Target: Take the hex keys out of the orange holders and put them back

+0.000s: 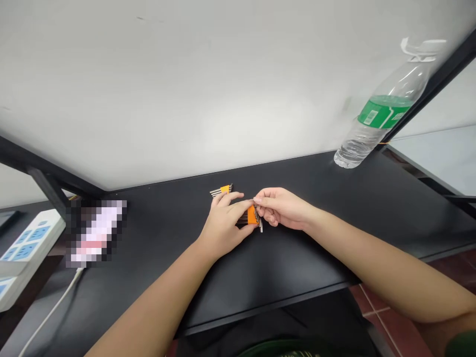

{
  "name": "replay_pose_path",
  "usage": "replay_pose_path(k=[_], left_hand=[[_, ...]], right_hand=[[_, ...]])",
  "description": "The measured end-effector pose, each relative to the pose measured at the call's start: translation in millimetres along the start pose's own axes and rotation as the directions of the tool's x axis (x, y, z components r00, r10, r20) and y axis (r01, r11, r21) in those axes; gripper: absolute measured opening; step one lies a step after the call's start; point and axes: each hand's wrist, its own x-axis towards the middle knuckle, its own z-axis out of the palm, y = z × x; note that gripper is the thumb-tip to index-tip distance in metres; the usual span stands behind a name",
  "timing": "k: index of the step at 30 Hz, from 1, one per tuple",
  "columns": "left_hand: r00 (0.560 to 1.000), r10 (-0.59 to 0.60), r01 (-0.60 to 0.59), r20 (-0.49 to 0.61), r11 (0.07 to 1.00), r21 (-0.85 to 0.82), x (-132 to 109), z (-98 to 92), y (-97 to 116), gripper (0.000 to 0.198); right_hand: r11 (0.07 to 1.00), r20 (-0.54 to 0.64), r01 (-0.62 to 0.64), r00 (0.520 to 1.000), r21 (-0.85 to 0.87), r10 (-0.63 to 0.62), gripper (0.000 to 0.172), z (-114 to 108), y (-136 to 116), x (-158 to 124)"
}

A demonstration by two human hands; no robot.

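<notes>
My left hand [225,223] is closed around a hex key set with an orange holder [253,215], its thumb below and its index finger along the top. Bent key ends stick out of the holder on the right side. The thumb and index finger of my right hand [284,207] pinch a thin hex key at the holder's upper edge, the other fingers curled beneath. Most of that key is hidden by the fingers. Just beyond my left hand's fingers lies a second hex key set [224,190], also in an orange holder, partly covered by them.
A water bottle [385,111] with a green label stands at the back right by the shelf frame. On the left are a blurred-out phone [97,233] with a white cable [52,315] and a white power strip [29,248]. The black table [290,272] meets a pale wall behind.
</notes>
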Motion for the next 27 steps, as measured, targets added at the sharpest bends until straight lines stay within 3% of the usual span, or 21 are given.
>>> replay_pose_path(k=[3, 7, 16, 27], left_hand=[[0.999, -0.037, 0.037, -0.031, 0.999, -0.019, -0.2, -1.0, -1.3, 0.043], [0.998, -0.046, 0.045, -0.033, 0.999, -0.026, -0.4, -1.9, 0.9, 0.04], [0.998, 0.033, -0.034, -0.05, 0.999, -0.013, 0.3, -1.3, 1.9, 0.039], [0.995, 0.09, -0.088, -0.033, 0.994, 0.065, 0.4, -2.7, 0.9, 0.036]], right_hand=[[0.998, 0.092, 0.014, 0.996, 0.055, -0.019, 0.029, -3.2, -1.0, -0.4], [1.0, 0.139, 0.029, 0.99, -0.01, -0.027, 0.031, -3.2, 1.9, -0.7], [0.99, 0.078, 0.034, 0.997, -0.135, -0.024, 0.039, -1.6, 7.6, 2.6], [0.96, 0.009, 0.047, 0.999, -0.276, -0.047, 0.015, -0.6, 0.7, -0.7]])
